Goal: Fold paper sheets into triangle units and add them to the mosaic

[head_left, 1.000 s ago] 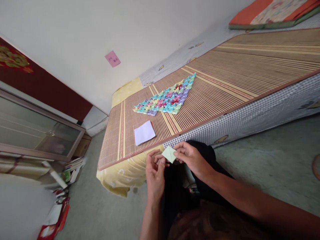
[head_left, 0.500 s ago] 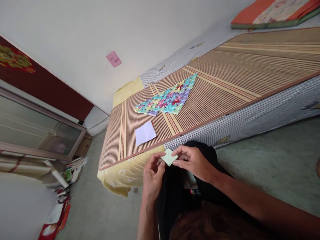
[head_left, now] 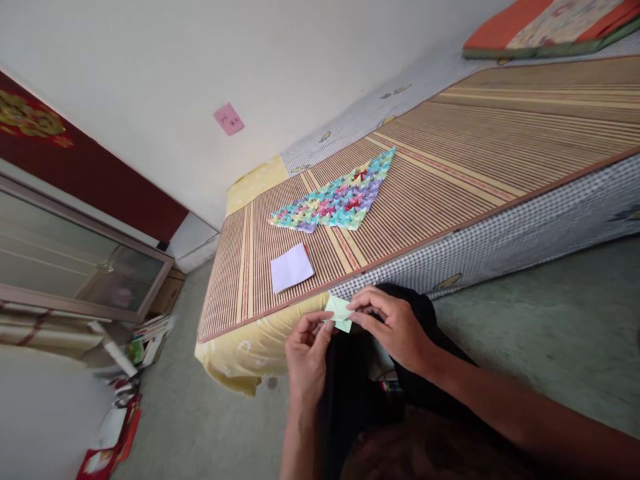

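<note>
A small pale green folded paper (head_left: 341, 312) is held over my lap, just off the bed's edge. My left hand (head_left: 309, 343) pinches its left corner between thumb and forefinger. On the opposite side, the thumb and fingers of my right hand (head_left: 383, 317) grip the right corner. Creases and a loose lower flap show on the paper. Beyond my hands, a stack of square white-lilac paper (head_left: 292, 268) lies on the bed mat. Behind it are rows of folded paper pieces (head_left: 335, 197) in blue, yellow, pink, red and purple.
The striped bamboo mat (head_left: 475, 133) covers the bed, with a yellow cloth (head_left: 240, 360) hanging over its near corner. A folded orange quilt (head_left: 540, 30) rests at the far right. A glass-door cabinet (head_left: 80, 247) stands left. A pink note (head_left: 229, 119) is on the wall.
The green paper has turned between my fingers, from a diamond with a centre line to a tilted shape with a flap below. My right hand has shifted its hold along the edge.
</note>
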`<move>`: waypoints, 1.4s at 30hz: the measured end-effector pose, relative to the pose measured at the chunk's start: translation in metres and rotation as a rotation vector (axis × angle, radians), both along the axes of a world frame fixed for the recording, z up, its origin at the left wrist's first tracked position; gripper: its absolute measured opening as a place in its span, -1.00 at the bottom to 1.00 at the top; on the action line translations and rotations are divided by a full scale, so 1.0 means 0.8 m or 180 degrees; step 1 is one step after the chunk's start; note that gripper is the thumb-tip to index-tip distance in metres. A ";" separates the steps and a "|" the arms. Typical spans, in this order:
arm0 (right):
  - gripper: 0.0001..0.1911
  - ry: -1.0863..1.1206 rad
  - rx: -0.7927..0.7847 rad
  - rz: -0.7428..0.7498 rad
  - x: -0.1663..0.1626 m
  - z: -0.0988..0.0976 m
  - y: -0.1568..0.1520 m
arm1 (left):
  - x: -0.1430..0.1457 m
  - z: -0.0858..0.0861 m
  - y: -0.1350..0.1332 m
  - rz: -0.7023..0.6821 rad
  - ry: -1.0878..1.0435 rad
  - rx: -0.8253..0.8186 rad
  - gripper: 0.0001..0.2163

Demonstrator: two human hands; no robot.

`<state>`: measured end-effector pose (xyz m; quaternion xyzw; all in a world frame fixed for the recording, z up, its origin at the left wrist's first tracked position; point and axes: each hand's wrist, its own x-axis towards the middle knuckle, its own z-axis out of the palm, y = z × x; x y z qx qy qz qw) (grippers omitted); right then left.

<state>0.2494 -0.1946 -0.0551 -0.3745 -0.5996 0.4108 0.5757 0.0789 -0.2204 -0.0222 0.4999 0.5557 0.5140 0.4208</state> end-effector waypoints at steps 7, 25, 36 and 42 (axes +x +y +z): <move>-0.96 -0.0265 0.0456 -0.0036 0.003 -0.002 -0.002 | 0.012 -0.004 -0.006 0.0203 0.0060 0.0239 -0.81; -0.85 0.0143 -0.0009 0.0161 -0.001 0.006 -0.009 | 0.022 -0.010 -0.010 0.0586 -0.0060 0.0322 -0.88; -0.87 0.0352 -0.0378 0.0201 -0.006 0.002 -0.010 | 0.034 -0.017 -0.013 0.0734 -0.0658 0.0152 -0.81; -0.86 0.0397 -0.0440 0.0168 -0.008 0.003 -0.010 | 0.036 -0.016 -0.014 0.0783 -0.0585 0.0181 -0.79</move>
